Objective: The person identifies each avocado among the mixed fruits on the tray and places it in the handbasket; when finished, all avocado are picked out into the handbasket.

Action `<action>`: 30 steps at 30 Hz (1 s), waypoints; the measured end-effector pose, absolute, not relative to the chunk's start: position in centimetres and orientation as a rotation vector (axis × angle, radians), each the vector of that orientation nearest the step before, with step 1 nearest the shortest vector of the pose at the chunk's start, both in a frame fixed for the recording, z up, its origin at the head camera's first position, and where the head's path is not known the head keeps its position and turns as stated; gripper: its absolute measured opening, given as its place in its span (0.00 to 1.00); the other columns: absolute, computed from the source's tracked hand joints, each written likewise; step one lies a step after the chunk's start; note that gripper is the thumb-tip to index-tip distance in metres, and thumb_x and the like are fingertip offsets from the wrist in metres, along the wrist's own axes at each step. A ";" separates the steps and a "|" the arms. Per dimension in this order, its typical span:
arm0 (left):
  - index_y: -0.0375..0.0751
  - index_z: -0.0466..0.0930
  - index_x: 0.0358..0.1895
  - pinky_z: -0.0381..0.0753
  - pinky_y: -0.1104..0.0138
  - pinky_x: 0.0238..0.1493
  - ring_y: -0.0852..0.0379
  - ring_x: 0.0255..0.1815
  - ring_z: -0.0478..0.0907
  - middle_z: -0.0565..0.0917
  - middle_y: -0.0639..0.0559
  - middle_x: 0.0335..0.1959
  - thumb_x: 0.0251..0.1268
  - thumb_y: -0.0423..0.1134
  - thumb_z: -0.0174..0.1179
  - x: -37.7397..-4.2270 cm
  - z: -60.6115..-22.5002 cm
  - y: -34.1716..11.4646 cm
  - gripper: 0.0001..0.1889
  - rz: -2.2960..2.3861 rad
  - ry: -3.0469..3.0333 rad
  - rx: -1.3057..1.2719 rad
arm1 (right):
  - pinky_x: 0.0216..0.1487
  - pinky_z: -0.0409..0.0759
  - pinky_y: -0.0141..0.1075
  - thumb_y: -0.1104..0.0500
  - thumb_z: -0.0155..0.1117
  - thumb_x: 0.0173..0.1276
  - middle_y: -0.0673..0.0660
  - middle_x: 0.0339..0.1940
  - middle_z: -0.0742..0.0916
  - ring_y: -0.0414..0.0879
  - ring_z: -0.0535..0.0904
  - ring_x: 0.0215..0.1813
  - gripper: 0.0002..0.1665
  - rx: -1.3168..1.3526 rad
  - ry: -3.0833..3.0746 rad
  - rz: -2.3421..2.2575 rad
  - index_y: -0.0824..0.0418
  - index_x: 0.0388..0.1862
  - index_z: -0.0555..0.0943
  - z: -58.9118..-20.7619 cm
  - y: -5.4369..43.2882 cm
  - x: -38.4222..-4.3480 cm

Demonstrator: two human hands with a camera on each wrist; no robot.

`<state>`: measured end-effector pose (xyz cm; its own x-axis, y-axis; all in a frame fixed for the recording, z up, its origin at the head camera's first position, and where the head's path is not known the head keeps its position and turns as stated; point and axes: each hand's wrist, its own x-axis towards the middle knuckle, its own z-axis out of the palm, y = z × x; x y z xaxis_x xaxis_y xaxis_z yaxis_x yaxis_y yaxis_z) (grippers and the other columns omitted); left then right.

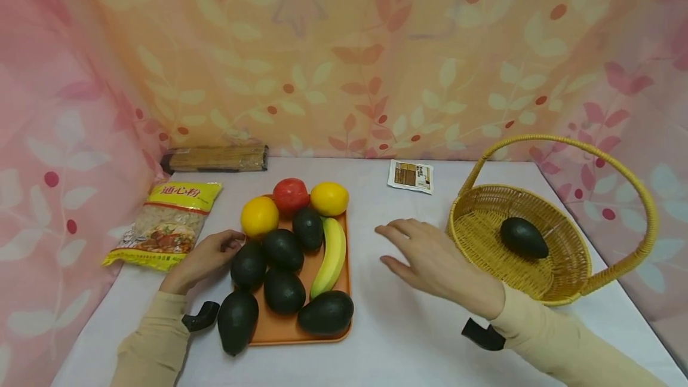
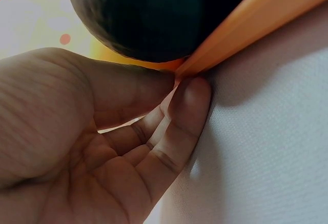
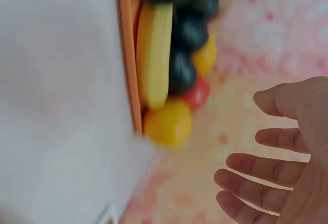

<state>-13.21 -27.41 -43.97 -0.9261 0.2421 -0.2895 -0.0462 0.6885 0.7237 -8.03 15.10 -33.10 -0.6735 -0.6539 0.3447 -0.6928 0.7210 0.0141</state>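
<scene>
My left hand [image 1: 206, 255] is at the left side of an orange tray [image 1: 269, 324]. In the left wrist view, its thumb and fingers pinch the tray's rim [image 2: 246, 29], just below a dark avocado [image 2: 138, 19]. The tray bears several avocados [image 1: 282, 249], a banana [image 1: 330, 255], a red fruit [image 1: 291, 196] and two yellow fruits [image 1: 329, 198]. My right hand [image 1: 430, 258] is held between the tray and a wicker basket [image 1: 589, 255], its fingers spread and holding nothing. One avocado [image 1: 524, 237] lies inside the basket.
A yellow-and-clear bag of pasta [image 1: 166, 223] lies left of the tray. Behind it, a rolled bamboo mat [image 1: 217, 159] sits near the back curtain. A small white-and-brown packet [image 1: 411, 176] lies at the back. The basket's tall handle [image 1: 647, 208] arches over its right side.
</scene>
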 end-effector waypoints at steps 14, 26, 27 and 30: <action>0.33 0.71 0.63 0.76 0.60 0.48 0.50 0.45 0.75 0.81 0.41 0.47 0.72 0.34 0.51 -13.6 -43.6 -27.0 0.19 1.082 2.529 0.137 | 0.43 0.79 0.59 0.56 0.67 0.63 0.69 0.51 0.83 0.64 0.81 0.48 0.25 0.443 -2.835 0.157 0.64 0.57 0.77 -30.2 28.2 -11.6; 0.32 0.71 0.63 0.76 0.61 0.47 0.50 0.45 0.75 0.81 0.41 0.47 0.72 0.34 0.51 -13.5 -43.5 -27.0 0.19 1.090 2.519 0.134 | 0.48 0.74 0.66 0.54 0.57 0.67 0.83 0.55 0.74 0.76 0.75 0.51 0.33 0.184 -3.163 0.062 0.75 0.64 0.67 -32.4 32.5 -13.3; 0.32 0.71 0.63 0.76 0.61 0.47 0.50 0.45 0.75 0.81 0.41 0.47 0.72 0.34 0.51 -13.5 -43.6 -27.0 0.19 1.089 2.519 0.133 | 0.48 0.74 0.66 0.54 0.56 0.67 0.84 0.55 0.72 0.77 0.74 0.51 0.34 0.170 -3.201 0.055 0.76 0.65 0.66 -32.5 32.6 -13.3; 0.33 0.71 0.63 0.76 0.61 0.48 0.50 0.45 0.75 0.81 0.41 0.47 0.71 0.34 0.51 -13.5 -43.5 -27.0 0.19 1.089 2.524 0.127 | 0.47 0.74 0.67 0.55 0.57 0.66 0.87 0.58 0.68 0.81 0.71 0.53 0.38 0.123 -3.321 0.034 0.79 0.66 0.62 -33.0 32.9 -13.4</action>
<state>-13.49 -26.98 -43.52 -0.9209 0.2321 -0.3133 -0.0688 0.6943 0.7164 -13.44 32.91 -32.99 -0.9808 -0.0755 -0.1800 -0.0718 0.9971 -0.0271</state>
